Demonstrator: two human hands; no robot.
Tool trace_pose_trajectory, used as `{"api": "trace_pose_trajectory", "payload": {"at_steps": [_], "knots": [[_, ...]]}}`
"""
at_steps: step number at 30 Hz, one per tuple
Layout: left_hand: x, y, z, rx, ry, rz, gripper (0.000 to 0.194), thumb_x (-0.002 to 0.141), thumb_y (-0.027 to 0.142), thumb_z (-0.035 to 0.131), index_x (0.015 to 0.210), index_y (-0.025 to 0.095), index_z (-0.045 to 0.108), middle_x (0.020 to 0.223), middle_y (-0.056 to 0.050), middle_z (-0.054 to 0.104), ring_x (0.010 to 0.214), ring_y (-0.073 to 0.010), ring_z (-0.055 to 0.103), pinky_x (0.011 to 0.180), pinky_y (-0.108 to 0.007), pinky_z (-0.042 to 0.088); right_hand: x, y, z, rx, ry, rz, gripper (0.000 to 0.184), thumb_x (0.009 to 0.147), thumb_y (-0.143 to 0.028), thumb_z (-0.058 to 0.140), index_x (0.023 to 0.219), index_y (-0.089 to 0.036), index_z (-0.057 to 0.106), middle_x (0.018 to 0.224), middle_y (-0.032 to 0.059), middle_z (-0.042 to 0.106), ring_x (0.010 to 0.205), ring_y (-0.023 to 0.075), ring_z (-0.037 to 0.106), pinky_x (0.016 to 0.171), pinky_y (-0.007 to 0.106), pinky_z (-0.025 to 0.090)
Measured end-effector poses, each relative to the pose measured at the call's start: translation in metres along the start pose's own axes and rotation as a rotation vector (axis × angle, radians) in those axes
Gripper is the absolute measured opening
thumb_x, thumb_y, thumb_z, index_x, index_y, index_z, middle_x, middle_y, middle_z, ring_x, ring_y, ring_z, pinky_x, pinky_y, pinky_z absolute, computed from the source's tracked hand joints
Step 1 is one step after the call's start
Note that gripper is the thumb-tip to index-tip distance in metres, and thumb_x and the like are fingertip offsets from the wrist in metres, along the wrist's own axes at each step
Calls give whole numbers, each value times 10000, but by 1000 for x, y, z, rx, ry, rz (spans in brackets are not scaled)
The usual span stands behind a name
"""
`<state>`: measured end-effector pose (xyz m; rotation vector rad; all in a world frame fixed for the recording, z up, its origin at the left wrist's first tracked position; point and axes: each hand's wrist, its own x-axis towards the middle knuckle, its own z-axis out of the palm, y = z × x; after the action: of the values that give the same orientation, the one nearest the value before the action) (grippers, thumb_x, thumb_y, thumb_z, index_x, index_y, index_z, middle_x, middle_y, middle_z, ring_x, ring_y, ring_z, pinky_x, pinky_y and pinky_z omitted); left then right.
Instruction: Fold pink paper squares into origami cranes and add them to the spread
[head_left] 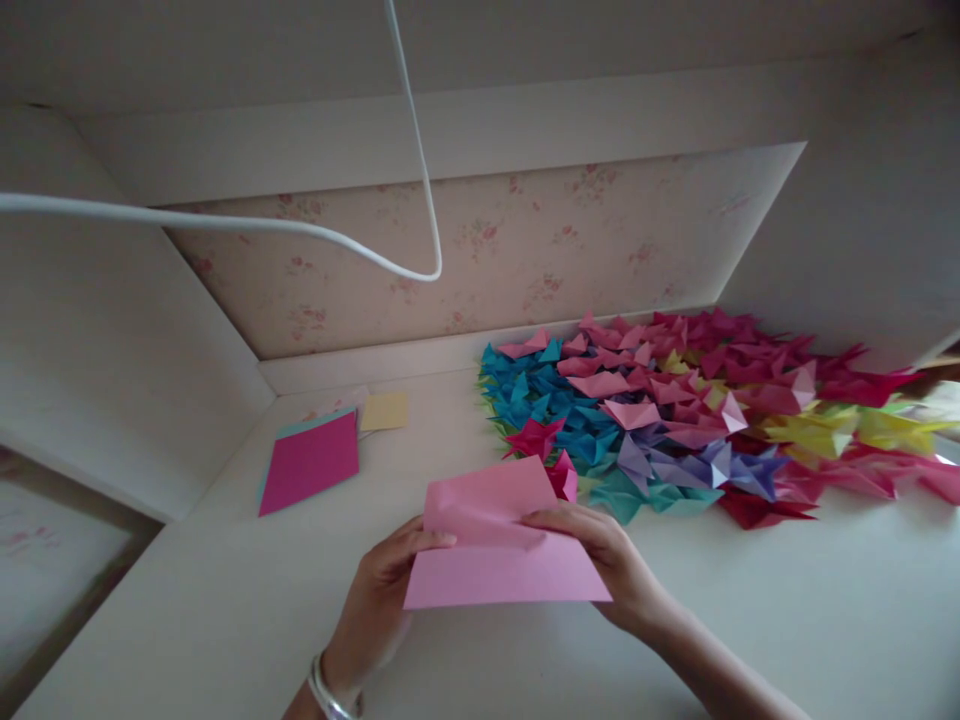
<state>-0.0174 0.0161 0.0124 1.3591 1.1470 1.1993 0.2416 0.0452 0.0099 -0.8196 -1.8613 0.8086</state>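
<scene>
A pink sheet of paper (pixel 502 575) is held up above the white tabletop, bent across its middle by a crease. My left hand (pixel 386 575) grips its left edge, thumb on top and the other fingers beneath. On the right edge my right hand (pixel 600 555) pinches the sheet in the same way, its thumb lying near the crease. Behind the sheet spreads a large pile of folded paper boats (pixel 600 385) in blue, pink, purple, yellow and red. A red folded piece (pixel 534 437) lies just beyond the sheet's far edge.
Left of the hands lies a stack of square paper (pixel 315 462), magenta over light blue, with a small yellow note (pixel 385 411) beside it. A white cable (pixel 300 228) hangs across the upper view. White panels enclose the table (pixel 225 600) at the back and sides.
</scene>
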Motion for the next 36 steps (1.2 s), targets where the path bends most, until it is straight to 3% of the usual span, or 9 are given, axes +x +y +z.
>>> {"api": "trace_pose_trajectory", "payload": {"at_steps": [6,12,17,19,21,24,27,31,36], "knots": [[2,-8,2,-46,7,4,139,810,330,739,875,224,803,972,-71,746,846,-235,698,711,-292,568,-1,8,1,-48,-6,-27,216,925,-190,543,1024,-215,734,971,95,777,876,211,734,756,270,555],[2,-7,2,18,-30,-5,205,899,339,638,936,191,775,933,-73,715,805,-201,661,709,-279,564,-7,10,4,38,-44,190,277,982,-291,494,856,-175,711,775,60,702,694,169,648,613,243,492],[-4,-3,10,64,-88,2,177,880,311,670,983,191,752,956,-67,714,847,-192,654,739,-243,539,-8,9,15,315,182,425,334,900,-473,614,796,-158,649,716,27,610,672,170,585,605,256,468],[-7,-2,15,27,-123,-14,253,876,314,675,1095,192,711,984,-76,717,869,-200,663,778,-262,545,-7,10,20,372,289,474,349,878,-480,646,739,-164,598,676,0,556,641,148,542,587,242,441],[-9,-2,19,-23,-78,-35,356,874,346,673,1194,193,647,1088,-96,704,943,-220,671,831,-289,549,-6,11,24,413,346,474,334,857,-448,688,722,-174,554,670,-20,519,623,126,495,566,226,408],[-10,-7,19,-11,102,-48,444,869,397,666,1254,202,561,1194,-118,667,1048,-253,663,838,-307,563,-6,11,31,491,382,425,253,846,-380,724,816,-188,561,749,-19,536,667,123,493,586,220,412],[-9,-14,14,258,181,53,473,861,361,682,1283,218,525,1243,-123,633,1087,-259,648,883,-352,553,-9,8,38,550,327,402,216,888,-353,683,1013,-221,566,863,12,611,767,156,560,661,248,461],[-7,-15,10,641,132,271,358,866,292,676,1210,212,609,1144,-104,659,1048,-253,645,944,-397,517,-14,4,46,600,217,454,363,927,-360,629,1244,-262,481,992,65,684,858,199,636,721,301,506],[-6,-8,12,706,26,312,241,916,253,619,1147,211,670,1068,-75,712,996,-214,677,904,-312,536,-17,7,48,556,206,479,426,924,-368,629,1308,-261,479,1132,96,670,966,227,639,766,311,516]]}}
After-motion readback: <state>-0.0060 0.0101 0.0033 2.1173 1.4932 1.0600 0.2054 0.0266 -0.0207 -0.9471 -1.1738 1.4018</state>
